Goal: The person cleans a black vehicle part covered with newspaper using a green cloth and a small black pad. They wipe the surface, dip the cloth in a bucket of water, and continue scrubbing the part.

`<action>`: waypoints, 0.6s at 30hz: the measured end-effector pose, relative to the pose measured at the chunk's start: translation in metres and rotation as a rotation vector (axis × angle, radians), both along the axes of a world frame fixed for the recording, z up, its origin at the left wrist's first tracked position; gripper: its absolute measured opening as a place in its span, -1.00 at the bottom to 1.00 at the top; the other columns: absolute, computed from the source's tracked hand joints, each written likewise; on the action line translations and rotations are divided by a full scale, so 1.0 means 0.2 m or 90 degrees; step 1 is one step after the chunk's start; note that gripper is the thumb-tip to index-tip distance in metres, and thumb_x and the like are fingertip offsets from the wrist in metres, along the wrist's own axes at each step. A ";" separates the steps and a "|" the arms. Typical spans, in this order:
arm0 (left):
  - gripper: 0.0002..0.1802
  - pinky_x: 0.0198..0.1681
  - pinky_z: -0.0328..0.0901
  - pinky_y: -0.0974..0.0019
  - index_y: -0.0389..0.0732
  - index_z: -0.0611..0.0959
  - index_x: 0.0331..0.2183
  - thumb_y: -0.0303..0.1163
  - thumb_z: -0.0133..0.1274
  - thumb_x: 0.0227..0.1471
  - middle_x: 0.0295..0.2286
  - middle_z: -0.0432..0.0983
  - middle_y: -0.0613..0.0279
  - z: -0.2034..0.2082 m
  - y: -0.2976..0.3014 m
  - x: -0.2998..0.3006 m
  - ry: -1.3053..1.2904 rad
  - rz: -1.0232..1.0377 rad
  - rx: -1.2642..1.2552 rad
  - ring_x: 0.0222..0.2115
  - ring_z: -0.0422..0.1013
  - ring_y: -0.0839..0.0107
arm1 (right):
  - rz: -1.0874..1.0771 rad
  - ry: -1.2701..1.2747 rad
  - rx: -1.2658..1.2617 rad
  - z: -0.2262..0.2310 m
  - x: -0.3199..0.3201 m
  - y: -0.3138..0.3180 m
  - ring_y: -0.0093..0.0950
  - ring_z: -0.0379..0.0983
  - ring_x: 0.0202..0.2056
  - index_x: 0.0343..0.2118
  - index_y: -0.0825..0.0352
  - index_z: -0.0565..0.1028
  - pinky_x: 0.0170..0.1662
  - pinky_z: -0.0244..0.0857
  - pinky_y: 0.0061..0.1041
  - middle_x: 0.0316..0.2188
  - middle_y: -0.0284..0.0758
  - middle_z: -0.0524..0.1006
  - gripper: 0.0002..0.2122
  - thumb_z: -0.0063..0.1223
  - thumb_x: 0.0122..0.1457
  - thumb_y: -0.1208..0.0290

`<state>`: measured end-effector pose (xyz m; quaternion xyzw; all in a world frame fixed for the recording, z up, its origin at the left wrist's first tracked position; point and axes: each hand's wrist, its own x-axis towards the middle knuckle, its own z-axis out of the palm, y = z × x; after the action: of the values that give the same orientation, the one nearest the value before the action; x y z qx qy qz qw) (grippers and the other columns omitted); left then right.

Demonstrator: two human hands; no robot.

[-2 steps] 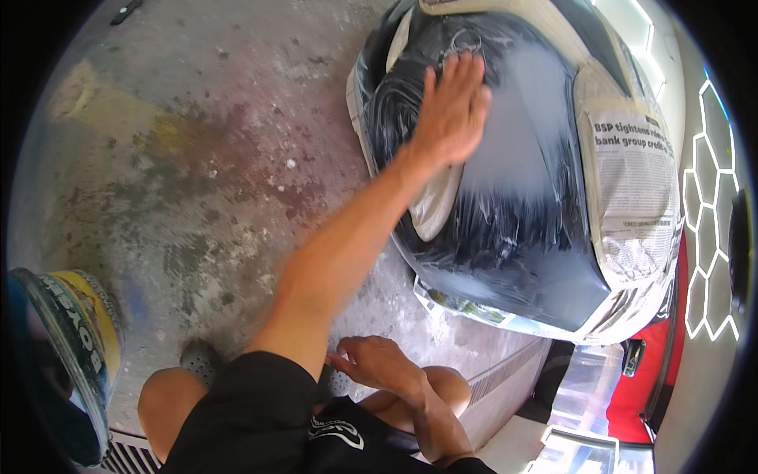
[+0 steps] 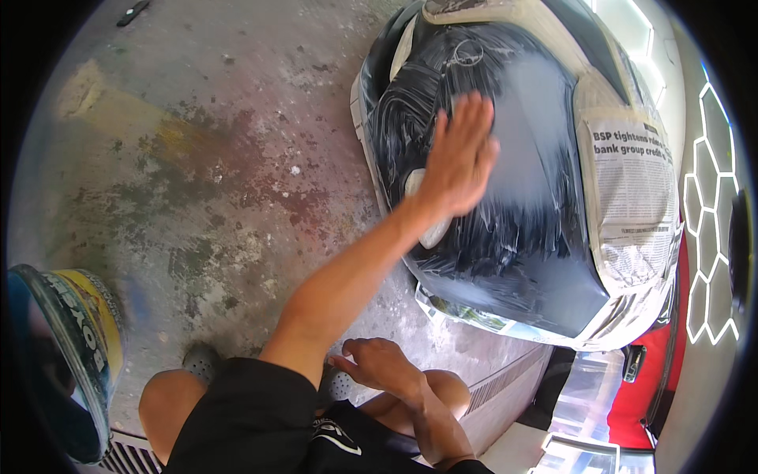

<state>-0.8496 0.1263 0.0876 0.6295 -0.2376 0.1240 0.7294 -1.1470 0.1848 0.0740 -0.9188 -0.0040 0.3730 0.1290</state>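
My left hand (image 2: 462, 154) lies flat on a dark car bumper (image 2: 545, 261), its fingers stretched out and no tool showing. Whitish smears streak the bumper's black surface, and a dull grey patch spreads to the right of the fingers. A ring shape (image 2: 467, 52) shows beyond the fingertips. Partly behind my wrist is a pale, elongated covered piece (image 2: 434, 235). Low in the picture, my right hand (image 2: 375, 365) hangs near my knee with loosely bent fingers, a gap between thumb and forefinger, and nothing visible in it.
Newspaper (image 2: 632, 182) and pale tape (image 2: 588, 95) cover parts around the bumper. A tub (image 2: 95, 332) with a yellow band stands at the left, near a floor grate (image 2: 130, 454). On the stained concrete floor (image 2: 237, 158) lies a small black object (image 2: 133, 13). Something red (image 2: 632, 395) is at the lower right.
My left hand has slid down across the bumper, away from the ring shape, which now shows fully. My right hand stays where it was.
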 end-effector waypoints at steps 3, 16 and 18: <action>-0.01 0.62 -0.47 -0.15 -0.23 -0.08 0.58 0.33 -0.72 0.49 0.59 -0.33 -0.07 0.08 -0.02 -0.02 -0.004 -0.025 0.028 0.60 -0.39 0.06 | -0.003 -0.012 -0.035 0.02 0.00 -0.05 0.06 0.68 -0.23 -0.25 0.36 0.66 -0.12 0.54 -0.01 -0.36 -0.01 0.71 -0.54 0.09 0.46 -0.05; -0.04 0.59 -0.47 -0.30 -0.45 -0.12 0.54 0.18 -0.46 0.56 0.55 -0.40 -0.36 -0.02 -0.18 -0.74 -0.021 0.010 -0.008 0.57 -0.46 -0.28 | 0.029 -0.022 -0.070 -0.24 -0.24 -0.15 0.00 0.72 -0.12 -0.01 0.34 0.67 -0.04 0.57 -0.02 -0.21 -0.04 0.75 -0.49 0.05 0.46 -0.11; -0.05 0.58 -0.45 -0.36 -0.49 -0.07 0.53 0.14 -0.39 0.56 0.54 -0.34 -0.43 0.05 -0.11 -0.60 0.021 0.013 -0.034 0.57 -0.42 -0.33 | 0.007 0.124 -0.047 -0.21 -0.25 -0.12 0.01 0.72 -0.10 -0.02 0.33 0.67 -0.01 0.57 -0.01 -0.20 0.01 0.74 -0.49 0.03 0.46 -0.12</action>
<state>-0.9702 0.1038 0.0979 0.6140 -0.2154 0.1276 0.7485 -1.1976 0.1608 0.0328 -0.8822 0.0176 0.4613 0.0928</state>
